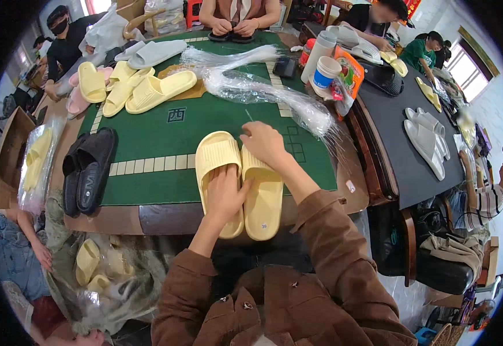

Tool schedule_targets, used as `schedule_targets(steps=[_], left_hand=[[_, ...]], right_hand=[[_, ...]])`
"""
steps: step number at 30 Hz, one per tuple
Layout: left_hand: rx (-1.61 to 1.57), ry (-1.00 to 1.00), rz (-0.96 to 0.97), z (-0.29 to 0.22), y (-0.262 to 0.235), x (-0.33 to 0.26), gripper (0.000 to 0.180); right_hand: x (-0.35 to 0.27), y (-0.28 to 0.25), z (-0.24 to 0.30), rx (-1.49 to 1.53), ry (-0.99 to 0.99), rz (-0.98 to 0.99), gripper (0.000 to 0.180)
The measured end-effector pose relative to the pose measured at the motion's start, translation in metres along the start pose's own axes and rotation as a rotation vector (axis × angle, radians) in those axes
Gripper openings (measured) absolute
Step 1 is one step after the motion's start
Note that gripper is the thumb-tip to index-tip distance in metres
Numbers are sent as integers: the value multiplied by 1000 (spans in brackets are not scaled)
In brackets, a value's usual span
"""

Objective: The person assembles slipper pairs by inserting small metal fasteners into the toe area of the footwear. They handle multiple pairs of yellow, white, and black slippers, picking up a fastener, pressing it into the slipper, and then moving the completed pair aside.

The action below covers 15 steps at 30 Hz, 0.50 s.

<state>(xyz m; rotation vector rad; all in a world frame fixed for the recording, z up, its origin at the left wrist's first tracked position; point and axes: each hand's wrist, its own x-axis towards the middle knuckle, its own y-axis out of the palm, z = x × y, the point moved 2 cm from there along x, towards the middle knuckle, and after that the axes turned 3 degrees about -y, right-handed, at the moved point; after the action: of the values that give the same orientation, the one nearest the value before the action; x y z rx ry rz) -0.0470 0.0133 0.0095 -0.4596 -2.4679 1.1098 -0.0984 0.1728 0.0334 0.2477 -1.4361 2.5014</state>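
A pair of pale yellow slide slippers (263,207) lies side by side at the table's front edge, toes pointing away from me. My left hand (225,190) has its fingers tucked under the left slipper's strap, with the thumb against the right slipper, gripping the pair where they meet. Over the right slipper's toe end is my right hand (265,144), fingers closed in a pinch. A thin clear strand (249,115) sticks up by its fingertips; the hand hides most of it. Bundles of clear plastic strands (246,86) lie beyond, partly in a clear bag.
Black slippers (96,173) stand at the left, more yellow slippers (159,92) at the back left. A white cup (325,72) and bottle (319,52) stand at back right. Grey slippers (424,138) rest on a black table (395,173). Co-workers sit around.
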Motion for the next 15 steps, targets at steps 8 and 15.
schedule_targets(steps=[8, 15], left_hand=[[46, -12, -23, -2, -6, -3, 45], [155, 247, -310, -26, -38, -13, 20]], right_hand=[[3, 5, 18, 91, -3, -49, 16], [4, 6, 7, 347, -116, -212, 9]])
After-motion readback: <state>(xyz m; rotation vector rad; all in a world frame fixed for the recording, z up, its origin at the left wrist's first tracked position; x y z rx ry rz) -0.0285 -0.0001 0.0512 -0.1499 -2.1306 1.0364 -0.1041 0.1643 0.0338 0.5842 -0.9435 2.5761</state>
